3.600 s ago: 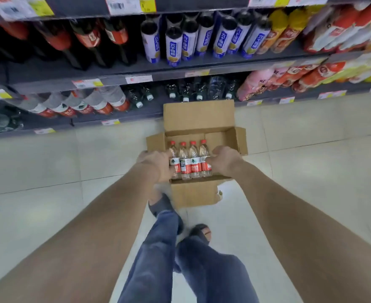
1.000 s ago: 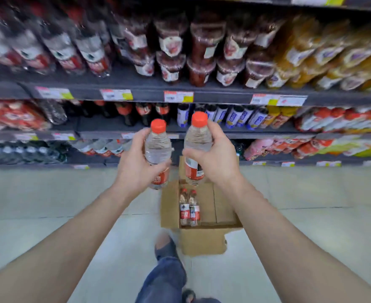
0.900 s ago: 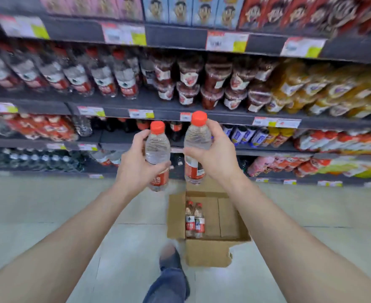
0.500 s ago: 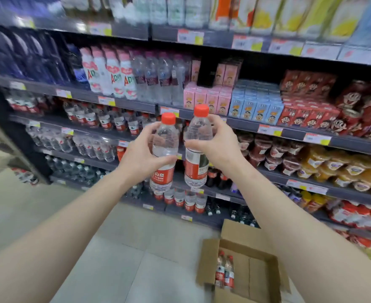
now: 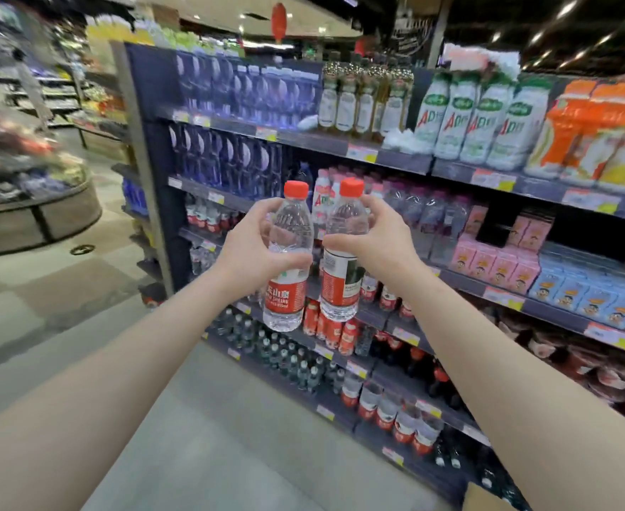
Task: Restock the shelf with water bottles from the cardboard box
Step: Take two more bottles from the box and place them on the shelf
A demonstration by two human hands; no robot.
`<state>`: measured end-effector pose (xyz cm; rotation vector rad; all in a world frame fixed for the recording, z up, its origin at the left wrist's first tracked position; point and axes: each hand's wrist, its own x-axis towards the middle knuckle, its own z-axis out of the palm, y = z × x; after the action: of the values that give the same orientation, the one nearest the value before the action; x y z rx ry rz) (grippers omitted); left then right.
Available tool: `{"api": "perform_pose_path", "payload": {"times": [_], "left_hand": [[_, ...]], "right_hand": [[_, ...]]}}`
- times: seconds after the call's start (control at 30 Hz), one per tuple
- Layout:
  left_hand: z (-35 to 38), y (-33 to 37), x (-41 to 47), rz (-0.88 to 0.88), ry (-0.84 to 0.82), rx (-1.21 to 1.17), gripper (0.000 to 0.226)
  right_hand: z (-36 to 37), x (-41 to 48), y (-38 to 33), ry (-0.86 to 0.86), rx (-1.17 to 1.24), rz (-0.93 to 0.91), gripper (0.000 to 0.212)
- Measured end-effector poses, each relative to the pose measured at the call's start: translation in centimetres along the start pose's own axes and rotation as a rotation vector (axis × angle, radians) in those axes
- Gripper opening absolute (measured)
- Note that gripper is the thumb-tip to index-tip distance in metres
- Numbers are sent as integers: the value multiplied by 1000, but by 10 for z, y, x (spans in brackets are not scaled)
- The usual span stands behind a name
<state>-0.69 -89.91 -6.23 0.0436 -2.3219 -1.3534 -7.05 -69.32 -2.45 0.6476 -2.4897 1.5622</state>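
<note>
Both arms reach forward in front of the shelf (image 5: 395, 159), each hand holding one clear water bottle upright in the air, well above the floor (image 5: 207, 455). The left hand (image 5: 252, 252) grips the left bottle (image 5: 291, 230) round its middle. The thumb lies across the front just above the red label, and the other fingers curl round the far side, showing only dimly through the plastic. The right hand (image 5: 381, 241) holds the right bottle (image 5: 342, 278) the same way, thumb across the front and fingers wrapped behind the upper part, where most of them are hidden. The two bottles stand just beside each other; I cannot tell whether they touch. Both keep their red caps on. The print on the labels is too soft to read in full. Behind the bottles, the middle boards of the shelf carry rows of small red-labelled bottles (image 5: 388, 298), partly covered by the hands and blurred. Of the cardboard box (image 5: 484, 499) only one brown corner shows at the bottom edge of the view, and what lies inside is cut off. At the far left a round display stand (image 5: 34, 215) is smeared by motion, so its goods cannot be made out.
</note>
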Motion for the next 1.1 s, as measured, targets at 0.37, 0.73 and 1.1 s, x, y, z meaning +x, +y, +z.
{"api": "perform_pose_path", "payload": {"times": [0.37,0.73,1.1], "left_hand": [[-206,-116,101,80,72,37,80],[-302,-241,237,102,74,12,84],[-339,-370,402,-10,-23,-31,87]], "right_hand": [[213,111,-91,15,-7,14,91],[360,244,-101,32,-30,60,74],[461,403,-68,64,-30,76,86]]}}
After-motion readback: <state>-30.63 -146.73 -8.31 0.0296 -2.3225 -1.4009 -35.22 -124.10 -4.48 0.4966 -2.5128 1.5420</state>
